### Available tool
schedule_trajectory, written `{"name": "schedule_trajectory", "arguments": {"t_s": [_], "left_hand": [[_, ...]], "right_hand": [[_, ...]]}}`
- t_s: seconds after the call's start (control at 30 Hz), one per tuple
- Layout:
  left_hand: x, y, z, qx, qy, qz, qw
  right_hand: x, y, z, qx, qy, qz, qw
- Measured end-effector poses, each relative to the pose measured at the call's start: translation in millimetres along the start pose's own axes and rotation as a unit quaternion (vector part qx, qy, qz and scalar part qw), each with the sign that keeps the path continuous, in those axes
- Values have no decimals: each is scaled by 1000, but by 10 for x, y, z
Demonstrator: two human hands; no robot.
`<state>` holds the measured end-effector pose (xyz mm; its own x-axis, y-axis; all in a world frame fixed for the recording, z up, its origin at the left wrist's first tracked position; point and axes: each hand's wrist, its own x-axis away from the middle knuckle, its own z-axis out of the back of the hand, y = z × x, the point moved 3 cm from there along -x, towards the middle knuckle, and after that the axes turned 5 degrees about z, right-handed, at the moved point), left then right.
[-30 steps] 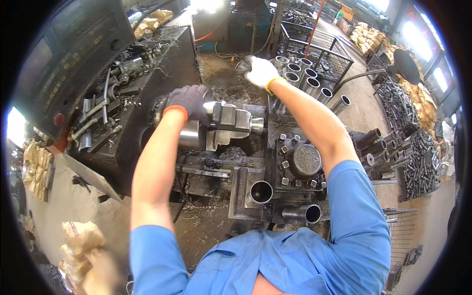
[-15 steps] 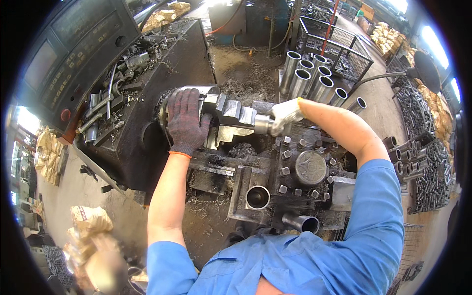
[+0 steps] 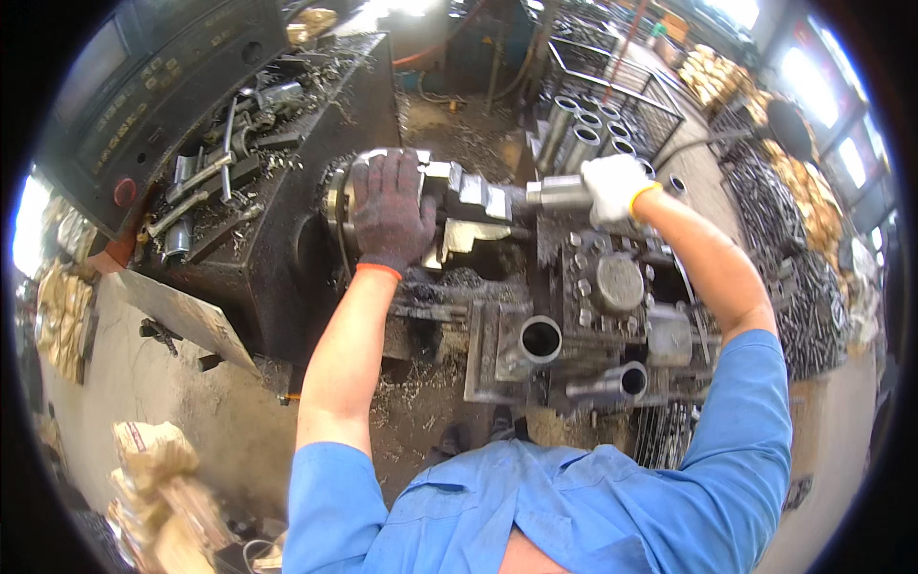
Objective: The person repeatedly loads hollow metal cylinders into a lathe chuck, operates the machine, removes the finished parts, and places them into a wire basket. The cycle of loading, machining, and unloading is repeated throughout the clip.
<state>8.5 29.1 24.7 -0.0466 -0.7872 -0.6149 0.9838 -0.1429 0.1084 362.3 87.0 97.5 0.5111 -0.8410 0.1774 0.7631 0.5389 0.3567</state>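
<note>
My left hand (image 3: 392, 206), in a dark knitted glove with an orange cuff, lies over the lathe chuck (image 3: 337, 212) with its fingers stretched out. Stepped metal jaws (image 3: 473, 194) stick out from the chuck toward the right. My right hand (image 3: 614, 188), in a white glove, is closed round one end of a shiny metal tube (image 3: 559, 192). The tube lies level, its free end pointing at the jaws with a gap between them. Below it sits the square tool post (image 3: 617, 284), ringed with bolts. The fingertips of my right hand are partly hidden.
An open metal tube (image 3: 541, 339) stands nearer me, and another tube (image 3: 622, 383) lies beside it. Several tubes (image 3: 579, 143) stand at the back by a wire cage (image 3: 660, 100). Tools and shavings cover the machine ledge (image 3: 239, 153) under the control panel (image 3: 124, 105).
My right hand has drawn the tube rightward, away from the chuck jaws, which it met before. My left hand stays on the chuck. The whole view has shifted a little.
</note>
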Motion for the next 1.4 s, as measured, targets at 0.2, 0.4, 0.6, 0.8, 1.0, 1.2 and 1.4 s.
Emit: {"name": "schedule_trajectory", "arguments": {"t_s": [0.2, 0.4, 0.6, 0.8, 1.0, 1.2, 1.4], "left_hand": [[717, 418, 687, 477, -133, 54, 867], [2565, 958, 783, 852, -291, 345, 264], [2969, 1054, 246, 680, -246, 535, 437], [3216, 908, 180, 788, -141, 557, 220], [3237, 691, 206, 781, -256, 547, 158], [3041, 694, 259, 769, -264, 524, 252], [2944, 732, 236, 791, -271, 499, 227]], "right_hand": [[1506, -1184, 814, -457, 109, -86, 879], [1921, -2968, -459, -924, -168, -37, 342], [2058, -3162, -1349, -636, -192, -115, 739], [2129, -3150, -1616, -748, -148, -38, 646], [3086, -2388, -782, -629, 85, -16, 772], [3229, -719, -963, -646, 368, -280, 608], [2765, -357, -1622, -562, 351, -365, 654]]}}
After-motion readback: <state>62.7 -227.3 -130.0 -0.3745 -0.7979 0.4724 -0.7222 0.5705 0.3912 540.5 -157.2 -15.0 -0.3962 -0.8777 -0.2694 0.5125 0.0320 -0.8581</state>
